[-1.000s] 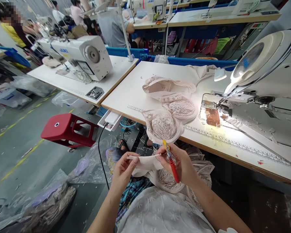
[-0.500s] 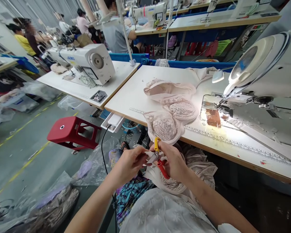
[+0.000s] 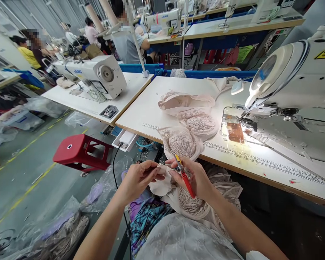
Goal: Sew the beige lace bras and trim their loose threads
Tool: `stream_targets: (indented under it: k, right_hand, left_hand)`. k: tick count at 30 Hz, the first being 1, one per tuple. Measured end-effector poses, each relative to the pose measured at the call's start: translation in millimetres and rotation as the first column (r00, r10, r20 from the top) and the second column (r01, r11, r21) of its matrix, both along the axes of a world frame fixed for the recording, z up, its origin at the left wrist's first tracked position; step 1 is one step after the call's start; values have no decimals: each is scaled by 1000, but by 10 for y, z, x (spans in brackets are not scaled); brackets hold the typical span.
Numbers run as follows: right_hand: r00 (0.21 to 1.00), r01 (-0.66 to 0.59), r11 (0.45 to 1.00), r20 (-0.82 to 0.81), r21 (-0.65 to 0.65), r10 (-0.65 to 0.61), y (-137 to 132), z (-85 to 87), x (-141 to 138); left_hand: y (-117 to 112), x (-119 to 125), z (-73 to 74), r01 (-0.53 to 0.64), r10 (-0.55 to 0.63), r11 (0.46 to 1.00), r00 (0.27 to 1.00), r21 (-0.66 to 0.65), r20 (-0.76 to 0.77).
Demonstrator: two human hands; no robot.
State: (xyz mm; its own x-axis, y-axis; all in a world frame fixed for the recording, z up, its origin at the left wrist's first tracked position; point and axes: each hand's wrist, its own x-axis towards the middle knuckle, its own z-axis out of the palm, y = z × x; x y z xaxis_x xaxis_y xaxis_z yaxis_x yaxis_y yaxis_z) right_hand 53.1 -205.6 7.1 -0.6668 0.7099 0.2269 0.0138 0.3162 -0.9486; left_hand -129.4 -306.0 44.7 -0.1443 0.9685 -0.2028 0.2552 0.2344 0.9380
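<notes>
Small scissors [image 3: 186, 180] with red and yellow handles are held in my right hand [image 3: 196, 177], whose fingers and thumb also touch the pale fabric. My left hand [image 3: 141, 178] pinches the edge of that cream fabric [image 3: 161, 182], part of a bra, just over my lap. A lace bra cup [image 3: 192, 202] hangs below my right hand, and more beige lace pieces [image 3: 226, 187] lie to its right. Beyond my hands, linked lace bras [image 3: 181, 142] rest on the white sewing table [image 3: 141, 104] and droop over its front edge.
A lit sewing machine [image 3: 295, 83] stands at the right of the table. Another white machine [image 3: 97, 76] is on the left table. A red stool [image 3: 76, 150] and plastic bags with fabric [image 3: 62, 231] are on the floor. Several people sit at machines farther back.
The scissors have turned in my right hand, their red handle now pointing down to the right. My left hand has moved slightly left and up, and more of the cream fabric shows between my hands.
</notes>
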Motion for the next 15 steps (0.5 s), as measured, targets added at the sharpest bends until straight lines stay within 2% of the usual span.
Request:
stream_targets:
  k: [5,9,15]
  right_hand:
    - [998,-35,998,-62,-52,32,15,70,-56]
    - [992,-22,999,-123,-25,19,34,117,-77]
    - [998,14,1000,-53,7,-14,29,62,-62]
  left_hand:
    - [3,-27,23,-8,8,1000,996,0,88]
    - [21,-47,36,-15,16,1000,989,-9,145]
    - [74,-56,52,-21,25,999,980,-24,200]
